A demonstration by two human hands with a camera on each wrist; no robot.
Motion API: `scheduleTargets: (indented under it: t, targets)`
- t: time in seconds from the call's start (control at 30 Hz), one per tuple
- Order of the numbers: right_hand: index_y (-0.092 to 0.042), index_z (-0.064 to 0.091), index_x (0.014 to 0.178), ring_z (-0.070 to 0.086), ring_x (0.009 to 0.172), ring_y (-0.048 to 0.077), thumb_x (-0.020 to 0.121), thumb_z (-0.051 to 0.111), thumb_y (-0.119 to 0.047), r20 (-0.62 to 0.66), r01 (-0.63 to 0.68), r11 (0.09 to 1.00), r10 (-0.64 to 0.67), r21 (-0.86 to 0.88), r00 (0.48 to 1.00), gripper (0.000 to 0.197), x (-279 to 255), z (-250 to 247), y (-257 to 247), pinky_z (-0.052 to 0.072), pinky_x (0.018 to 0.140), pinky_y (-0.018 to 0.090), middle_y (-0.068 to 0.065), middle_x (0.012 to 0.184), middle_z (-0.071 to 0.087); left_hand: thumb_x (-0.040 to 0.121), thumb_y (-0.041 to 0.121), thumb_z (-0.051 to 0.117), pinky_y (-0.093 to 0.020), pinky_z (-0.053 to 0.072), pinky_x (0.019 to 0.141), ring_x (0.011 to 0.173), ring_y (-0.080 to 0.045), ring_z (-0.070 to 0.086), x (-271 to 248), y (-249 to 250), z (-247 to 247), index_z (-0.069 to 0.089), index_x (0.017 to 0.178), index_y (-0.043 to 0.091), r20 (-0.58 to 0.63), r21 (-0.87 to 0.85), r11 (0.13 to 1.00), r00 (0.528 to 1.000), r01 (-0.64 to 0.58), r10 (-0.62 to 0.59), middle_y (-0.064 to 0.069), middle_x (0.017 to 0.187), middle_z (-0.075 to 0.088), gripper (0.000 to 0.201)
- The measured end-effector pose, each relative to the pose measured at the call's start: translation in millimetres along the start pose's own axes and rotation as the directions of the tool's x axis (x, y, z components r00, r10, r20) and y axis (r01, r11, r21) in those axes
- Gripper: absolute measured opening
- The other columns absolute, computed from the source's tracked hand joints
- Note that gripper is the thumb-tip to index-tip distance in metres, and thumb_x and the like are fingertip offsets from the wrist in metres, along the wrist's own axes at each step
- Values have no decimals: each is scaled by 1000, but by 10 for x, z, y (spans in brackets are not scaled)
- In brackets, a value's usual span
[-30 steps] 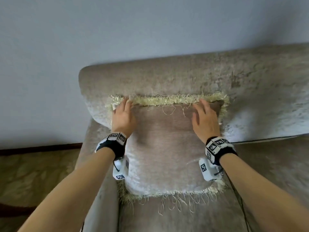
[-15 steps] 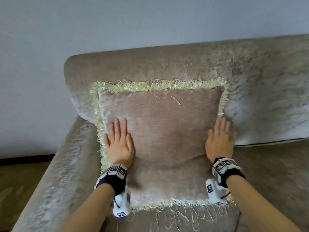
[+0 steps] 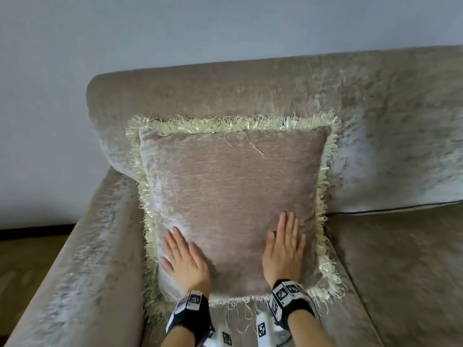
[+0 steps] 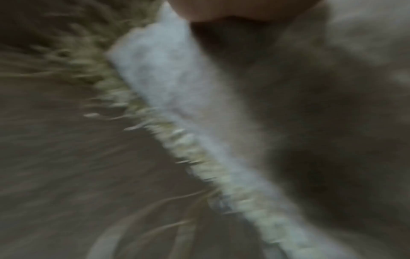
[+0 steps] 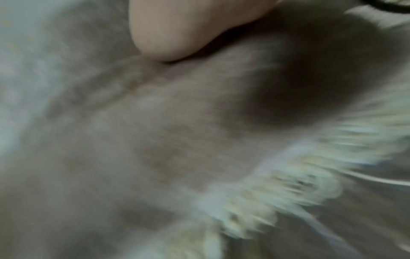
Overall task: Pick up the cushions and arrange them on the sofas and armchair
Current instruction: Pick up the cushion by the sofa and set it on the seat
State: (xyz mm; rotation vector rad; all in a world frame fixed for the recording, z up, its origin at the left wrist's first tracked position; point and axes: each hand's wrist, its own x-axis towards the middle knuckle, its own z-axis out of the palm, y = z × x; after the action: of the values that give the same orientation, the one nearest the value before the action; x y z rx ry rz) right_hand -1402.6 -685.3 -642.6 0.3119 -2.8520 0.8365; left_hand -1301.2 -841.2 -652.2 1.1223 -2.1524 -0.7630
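Cushion (image 3: 230, 196), taupe with pale yellow fringe: standing in the sofa (image 3: 375, 116) corner, leaning against the backrest, beside the armrest (image 3: 82, 259). Left hand (image 3: 184, 262) and right hand (image 3: 284, 249): both lying flat on its lower front, fingers straight and pressing, not curling round anything. Wrist views are blurring.

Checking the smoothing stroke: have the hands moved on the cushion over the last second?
Yes. Both hands, left hand and right hand, slid from the cushion's top fringe to its lower edge.
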Motion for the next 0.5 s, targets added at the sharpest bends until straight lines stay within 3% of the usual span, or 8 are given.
scheduleTargets:
  t: [0.1,0.17,0.27,0.3,0.37,0.43,0.47,0.5]
  targets:
    - [-20,-18,150,-6,149,20,100,5,-41,107,-256,966,257,-29,960,59,-144,137,469,7,121,48,3,161,-12,90,49,3,-51,18,117,147,-29,16,-208,-725,29,6,155,18,123,98,976,971,194,-205,-8,161,11,72]
    - [-11,-9,153,3,149,25,100,4,-42,130,-357,934,357,-20,925,63,-161,134,585,9,121,45,10,162,-4,94,35,19,-51,30,112,139,-40,31,-302,-923,-86,16,153,7,194,159,959,945,235,-263,-21,155,25,66]
    - [-6,1,154,10,148,31,103,14,-38,235,-656,747,622,108,747,62,-48,-95,469,13,119,46,16,161,4,93,8,41,-50,37,105,129,-44,39,-261,-753,-324,27,146,-2,229,199,909,885,365,-405,-27,144,34,56]
    - [-6,2,154,11,148,31,103,19,-35,220,-657,741,624,138,750,61,2,-134,393,15,118,47,16,161,4,92,11,39,-50,36,106,129,-45,37,-211,-617,-393,28,145,-5,210,195,904,884,381,-418,-29,145,33,56]
    - [-7,3,154,18,147,30,102,27,-33,115,-542,810,530,224,840,63,98,-266,138,23,116,50,13,161,6,90,25,26,-52,32,110,136,-45,30,-63,-319,-424,22,147,-5,162,56,901,886,431,-434,-30,150,26,65]
    - [-10,9,153,25,144,29,100,31,-34,2,-426,884,433,193,901,63,98,-372,-71,28,113,52,10,160,15,93,25,24,-50,25,115,141,-40,26,-43,-57,-396,15,149,-1,161,-68,930,924,360,-346,-26,154,23,62]
    - [-11,15,152,26,144,31,99,31,-32,16,-463,860,471,213,882,59,33,-328,-67,28,112,54,11,159,20,98,20,28,-46,23,117,142,-36,26,-66,-21,-347,14,151,-1,175,-60,924,915,377,-362,-21,155,23,58]
    - [-9,23,149,21,144,37,99,29,-28,113,-513,832,501,211,858,54,-46,-216,47,26,113,57,16,157,22,100,16,34,-42,25,117,141,-33,30,-88,-140,-251,16,151,0,233,-73,875,862,478,-451,-17,155,26,57]
